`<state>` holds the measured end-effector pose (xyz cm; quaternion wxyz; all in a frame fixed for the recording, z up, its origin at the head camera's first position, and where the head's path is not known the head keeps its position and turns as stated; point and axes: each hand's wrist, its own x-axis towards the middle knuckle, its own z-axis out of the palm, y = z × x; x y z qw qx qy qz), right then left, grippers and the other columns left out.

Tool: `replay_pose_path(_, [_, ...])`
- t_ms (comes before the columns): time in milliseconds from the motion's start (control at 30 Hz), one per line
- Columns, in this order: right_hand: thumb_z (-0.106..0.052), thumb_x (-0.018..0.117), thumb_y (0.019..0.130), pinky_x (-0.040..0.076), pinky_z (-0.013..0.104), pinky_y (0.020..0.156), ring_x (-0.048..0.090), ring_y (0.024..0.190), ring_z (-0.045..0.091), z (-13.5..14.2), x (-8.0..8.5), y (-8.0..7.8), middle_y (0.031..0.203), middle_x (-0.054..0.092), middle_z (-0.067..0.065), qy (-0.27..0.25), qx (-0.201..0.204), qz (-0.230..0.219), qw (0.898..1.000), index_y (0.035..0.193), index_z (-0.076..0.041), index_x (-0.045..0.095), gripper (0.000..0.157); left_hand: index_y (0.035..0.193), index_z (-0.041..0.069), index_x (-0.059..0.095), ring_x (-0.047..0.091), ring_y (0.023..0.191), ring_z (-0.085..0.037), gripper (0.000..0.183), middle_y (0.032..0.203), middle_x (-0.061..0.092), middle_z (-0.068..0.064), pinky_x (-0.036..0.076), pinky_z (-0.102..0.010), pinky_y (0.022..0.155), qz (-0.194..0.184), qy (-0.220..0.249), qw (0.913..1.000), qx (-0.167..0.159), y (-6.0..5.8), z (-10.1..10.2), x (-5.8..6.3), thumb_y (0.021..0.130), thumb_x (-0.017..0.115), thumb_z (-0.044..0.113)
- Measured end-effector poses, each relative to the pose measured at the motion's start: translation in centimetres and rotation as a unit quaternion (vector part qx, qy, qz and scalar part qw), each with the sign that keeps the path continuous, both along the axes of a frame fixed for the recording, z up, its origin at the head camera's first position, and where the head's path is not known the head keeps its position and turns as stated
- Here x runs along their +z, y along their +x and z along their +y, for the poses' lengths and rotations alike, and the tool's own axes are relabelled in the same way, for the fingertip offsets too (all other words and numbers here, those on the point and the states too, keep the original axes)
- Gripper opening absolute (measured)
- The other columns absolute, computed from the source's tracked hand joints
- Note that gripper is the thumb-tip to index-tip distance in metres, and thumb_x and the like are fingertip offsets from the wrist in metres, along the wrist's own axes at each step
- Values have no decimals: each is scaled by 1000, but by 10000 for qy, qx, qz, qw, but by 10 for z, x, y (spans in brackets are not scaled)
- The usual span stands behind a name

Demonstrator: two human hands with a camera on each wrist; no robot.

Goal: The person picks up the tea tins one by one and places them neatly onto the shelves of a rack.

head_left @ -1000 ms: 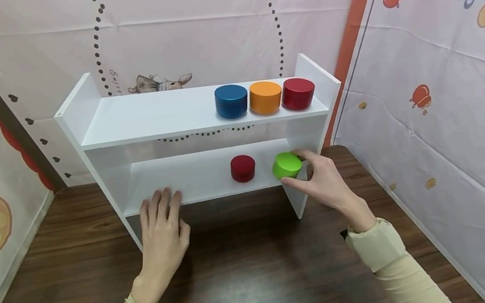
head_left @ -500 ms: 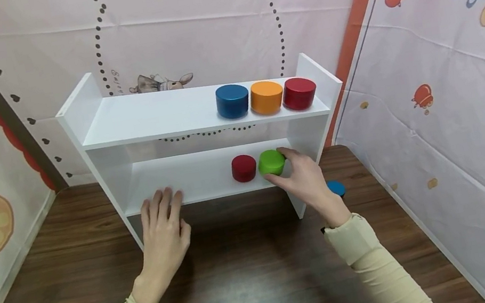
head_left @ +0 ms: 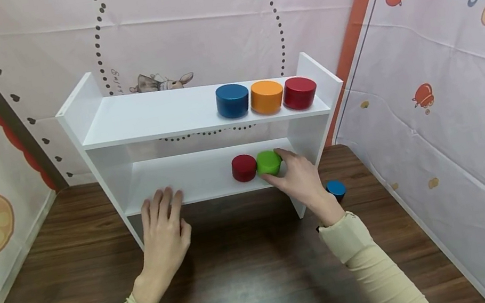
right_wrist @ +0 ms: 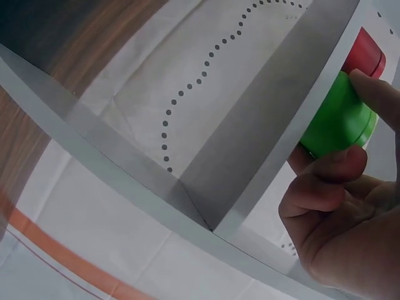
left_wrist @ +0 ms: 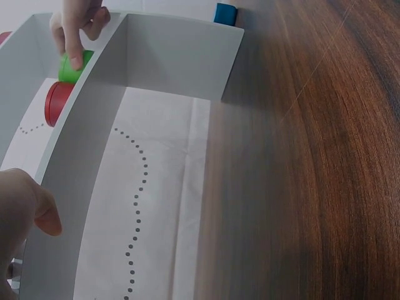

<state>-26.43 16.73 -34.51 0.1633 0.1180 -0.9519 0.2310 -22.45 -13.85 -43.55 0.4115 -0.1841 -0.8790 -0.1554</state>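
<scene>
My right hand (head_left: 298,177) pinches a green cylinder (head_left: 268,162) between thumb and fingers on the lower board of a white two-tier shelf (head_left: 179,179). Right beside it on the left sits a small red cylinder (head_left: 244,168), close against the green one. In the right wrist view the thumb lies on the green cylinder (right_wrist: 340,119), with the red one (right_wrist: 367,53) just past it. My left hand (head_left: 164,236) rests with extended fingers on the front edge of the lower board at the left; its thumb (left_wrist: 47,215) shows in the left wrist view.
On the upper board stand a larger blue cylinder (head_left: 232,101), an orange one (head_left: 266,97) and a red one (head_left: 299,92), grouped at the right. A small blue cylinder (head_left: 336,189) stands on the dark wooden table (head_left: 245,275), right of the shelf. Printed cloth walls surround the table.
My right hand has moved left along the lower board with the green cylinder, bringing it beside the red one. The blue cylinder on the table has come into sight. My left hand stays put.
</scene>
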Motion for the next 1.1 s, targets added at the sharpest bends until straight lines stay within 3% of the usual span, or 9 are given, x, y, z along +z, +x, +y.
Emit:
replay_pose_path(167, [-48, 70, 82, 55, 47, 87, 64, 102, 28, 3, -2, 4, 123, 65, 13, 138, -157, 23, 9998, 135, -5, 51, 71, 130, -1, 54, 43, 129, -45, 53, 136, 52, -27, 27, -62, 108, 6, 2, 10000, 7, 0, 0, 0, 77, 57, 2])
replay_pose_path(300, [-43, 73, 81, 56, 48, 77, 67, 91, 30, 17, -7, 16, 112, 70, 13, -240, -168, 1024, 9943, 128, -3, 58, 63, 130, -1, 54, 43, 129, -45, 53, 135, 52, -27, 27, -62, 108, 14, 21, 10000, 10, -1, 0, 0, 77, 57, 2])
replay_pose_path(367, [-33, 73, 82, 55, 44, 68, 68, 78, 29, 29, -11, 21, 99, 73, 13, -586, -134, 1746, 9828, 117, -1, 64, 49, 130, -1, 54, 42, 130, -45, 53, 136, 51, -27, 26, -62, 108, 14, 20, 10000, 7, -1, 0, 0, 77, 57, 3])
replay_pose_path(467, [-19, 71, 83, 48, 37, 57, 64, 60, 27, 54, -21, 24, 80, 73, 12, -1022, -264, 2726, 9563, 97, -1, 70, 23, 130, -1, 54, 43, 130, -45, 52, 135, 52, -27, 27, -62, 108, 34, 42, 10000, -13, -2, 1, -1, 78, 56, 3])
replay_pose_path(600, [-15, 66, 87, 39, 24, 53, 59, 54, 25, 91, -40, 20, 71, 71, 11, -1270, -825, 3015, 9414, 88, -1, 70, 15, 129, -2, 55, 43, 129, -45, 52, 134, 52, -27, 27, -62, 108, 56, 95, 9999, -19, -1, 1, 0, 77, 56, 3])
replay_pose_path(733, [-22, 64, 89, 42, 27, 58, 60, 63, 27, 126, -66, 10, 78, 70, 14, -1195, -1546, 2266, 9542, 92, -1, 70, 22, 130, -1, 54, 42, 130, -45, 52, 135, 52, -27, 26, -62, 109, 9, 97, 10000, 5, -1, 1, 1, 78, 55, 3])
replay_pose_path(867, [-40, 62, 90, 49, 52, 73, 59, 97, 38, 149, -90, 2, 109, 63, 22, -680, -2021, 499, 9757, 117, 0, 63, 48, 132, -1, 53, 41, 131, -44, 53, 137, 51, -26, 26, -62, 110, -26, 61, 10000, 2, -2, 1, 1, 79, 54, 3])
replay_pose_path(967, [-51, 60, 88, 48, 60, 82, 48, 116, 47, 158, -104, -3, 130, 49, 30, -203, -2029, -713, 9764, 139, 2, 45, 75, 132, -1, 53, 41, 131, -44, 53, 137, 50, -26, 26, -62, 110, -19, 50, 10000, -7, -2, 1, 0, 79, 55, 3])
replay_pose_path(1100, [-52, 64, 84, 48, 61, 87, 48, 117, 51, 160, -119, -11, 134, 44, 35, 11, -1920, -1386, 9716, 146, 4, 32, 90, 132, 0, 53, 41, 132, -44, 53, 137, 50, -26, 25, -61, 110, -50, 45, 10000, -4, -1, 0, -1, 79, 55, 2])
